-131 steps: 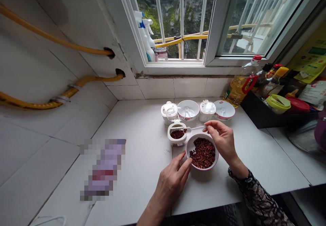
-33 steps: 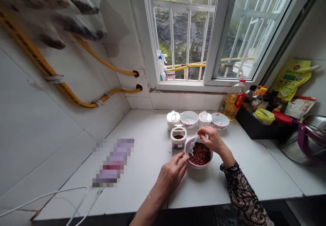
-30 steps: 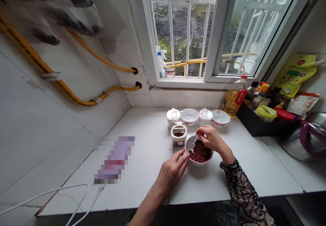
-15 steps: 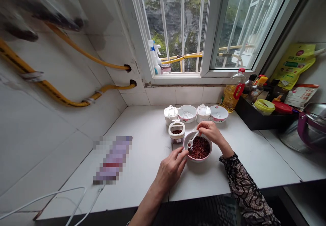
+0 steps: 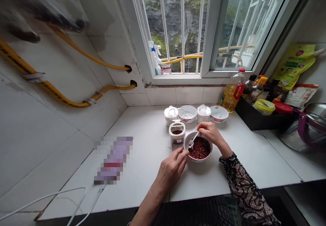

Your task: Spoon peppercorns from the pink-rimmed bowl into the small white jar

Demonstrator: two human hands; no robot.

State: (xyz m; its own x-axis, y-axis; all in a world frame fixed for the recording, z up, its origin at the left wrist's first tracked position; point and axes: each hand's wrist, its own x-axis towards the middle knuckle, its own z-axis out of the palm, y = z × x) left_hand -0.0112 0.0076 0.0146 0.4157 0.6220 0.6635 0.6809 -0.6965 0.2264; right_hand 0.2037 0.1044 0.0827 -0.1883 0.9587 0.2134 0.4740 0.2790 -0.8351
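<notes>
Currently, right hand (image 5: 212, 133): pinches white spoon (image 5: 195, 137), few seeds in scoop, bowl's nine o'clock.
Left hand (image 5: 171, 169): unclenched, fingertips against rim, eight o'clock.
Bowl (image 5: 187, 138): well stocked with dark-red seeds (image 5: 201, 148).
Jar (image 5: 174, 140): lid up, bowl's ten o'clock.
Extent: jar part-filled; bowl seemingly fuller.

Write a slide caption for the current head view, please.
Left hand touches bowl of reddish grains; right hand holds white spoon within.

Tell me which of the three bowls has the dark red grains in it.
The front bowl, nearest the person, with the left hand at its rim; the two bowls back by the wall show no such grains.
</notes>
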